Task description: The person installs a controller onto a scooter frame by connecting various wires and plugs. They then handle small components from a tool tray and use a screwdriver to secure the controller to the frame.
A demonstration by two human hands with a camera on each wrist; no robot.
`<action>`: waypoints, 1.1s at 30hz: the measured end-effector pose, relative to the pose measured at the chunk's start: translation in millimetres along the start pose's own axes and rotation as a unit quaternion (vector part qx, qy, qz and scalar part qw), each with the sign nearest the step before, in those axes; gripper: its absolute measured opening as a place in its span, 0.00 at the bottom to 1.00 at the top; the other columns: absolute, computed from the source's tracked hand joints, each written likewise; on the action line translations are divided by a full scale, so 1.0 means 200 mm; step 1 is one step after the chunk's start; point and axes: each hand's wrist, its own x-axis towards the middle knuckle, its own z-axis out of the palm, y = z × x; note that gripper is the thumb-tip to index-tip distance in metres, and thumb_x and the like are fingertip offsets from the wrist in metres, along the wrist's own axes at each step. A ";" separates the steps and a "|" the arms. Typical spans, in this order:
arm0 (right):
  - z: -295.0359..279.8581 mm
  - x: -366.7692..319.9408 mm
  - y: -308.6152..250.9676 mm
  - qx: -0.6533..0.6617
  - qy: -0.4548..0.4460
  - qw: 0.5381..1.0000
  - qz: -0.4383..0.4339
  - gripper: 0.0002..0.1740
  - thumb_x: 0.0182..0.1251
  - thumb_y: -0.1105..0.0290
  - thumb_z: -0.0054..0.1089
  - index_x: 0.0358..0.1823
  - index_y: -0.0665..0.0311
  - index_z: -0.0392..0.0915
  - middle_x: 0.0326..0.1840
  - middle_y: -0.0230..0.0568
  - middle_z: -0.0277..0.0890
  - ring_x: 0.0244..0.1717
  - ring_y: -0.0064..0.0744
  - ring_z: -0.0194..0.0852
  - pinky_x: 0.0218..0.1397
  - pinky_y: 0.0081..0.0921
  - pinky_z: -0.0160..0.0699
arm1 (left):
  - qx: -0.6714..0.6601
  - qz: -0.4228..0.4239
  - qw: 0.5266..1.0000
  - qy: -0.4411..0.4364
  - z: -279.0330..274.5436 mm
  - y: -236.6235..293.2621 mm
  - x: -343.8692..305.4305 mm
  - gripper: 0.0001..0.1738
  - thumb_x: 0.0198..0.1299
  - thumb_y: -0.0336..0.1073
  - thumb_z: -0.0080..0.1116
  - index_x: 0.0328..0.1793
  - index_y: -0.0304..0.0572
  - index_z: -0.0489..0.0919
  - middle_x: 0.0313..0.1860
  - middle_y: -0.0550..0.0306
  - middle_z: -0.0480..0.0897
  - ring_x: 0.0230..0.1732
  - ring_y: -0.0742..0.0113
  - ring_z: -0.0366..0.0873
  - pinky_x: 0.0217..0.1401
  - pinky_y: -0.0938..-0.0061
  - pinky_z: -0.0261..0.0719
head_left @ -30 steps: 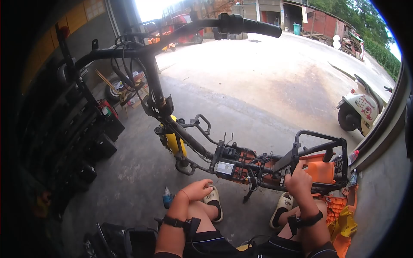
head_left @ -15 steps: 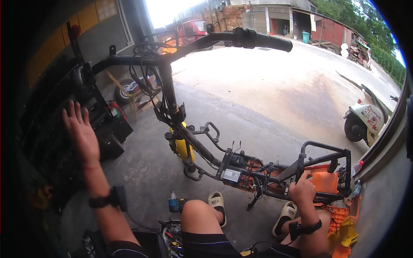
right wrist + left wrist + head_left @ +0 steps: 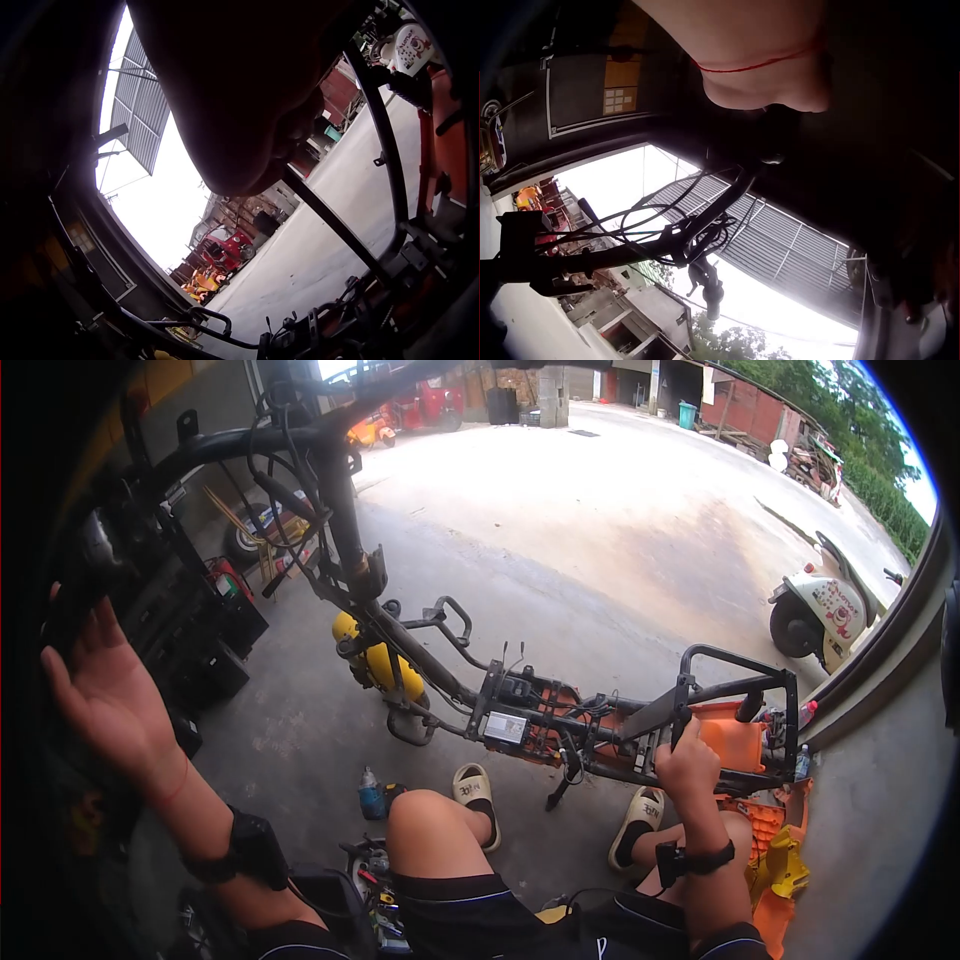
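Observation:
A stripped scooter frame (image 3: 440, 685) stands in front of the person, its black handlebar (image 3: 225, 448) crossing the upper left of the head view. The left hand (image 3: 115, 695) is raised beside the handlebar's left end, palm showing and fingers spread; dark parts overlap the fingertips, so contact cannot be told. In the left wrist view only the heel of the left hand (image 3: 769, 82) shows, above the handlebar and loose cables (image 3: 667, 217). The right hand (image 3: 688, 762) has its fingers curled round a black bar of the rear frame (image 3: 745, 670); the bar (image 3: 334, 221) emerges beneath the dark right hand (image 3: 232, 135).
An orange plastic part (image 3: 730, 740) sits inside the rear frame. A blue bottle (image 3: 372, 796) and tools (image 3: 380, 895) lie near the left knee. Dark boxes (image 3: 215, 660) line the left side. Orange and yellow panels (image 3: 780, 870) lie at right; a white scooter (image 3: 830, 605) is outside.
The left hand has gone from near the left knee up and out to the left, beside the handlebar end. The right hand stays at the rear frame; the head view has shifted.

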 end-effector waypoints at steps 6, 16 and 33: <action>0.00 0.01 0.00 0.009 0.006 1.000 0.008 0.27 0.57 0.62 0.54 0.56 0.69 0.66 0.28 0.60 0.80 0.33 0.64 0.81 0.41 0.57 0.76 | 0.067 0.072 0.993 -0.067 -0.04 0.05 -0.13 0.24 0.75 0.40 0.41 0.69 0.30 0.70 0.69 0.43 0.73 0.70 0.51 0.70 0.78 0.57 0.61; -0.01 0.01 0.02 0.016 0.008 1.000 0.001 0.27 0.57 0.61 0.54 0.56 0.69 0.66 0.28 0.60 0.81 0.33 0.64 0.81 0.42 0.57 0.76 | 0.160 0.203 0.957 -0.129 0.10 0.06 -0.35 0.24 0.76 0.42 0.42 0.71 0.35 0.69 0.71 0.44 0.70 0.73 0.54 0.66 0.77 0.57 0.63; -0.01 -0.01 0.04 0.004 0.005 1.000 -0.011 0.30 0.58 0.60 0.55 0.59 0.72 0.66 0.29 0.60 0.80 0.34 0.63 0.81 0.43 0.57 0.76 | 0.212 0.126 0.914 -0.322 0.42 -0.03 -0.75 0.25 0.75 0.43 0.43 0.72 0.36 0.69 0.73 0.46 0.69 0.74 0.55 0.64 0.78 0.56 0.61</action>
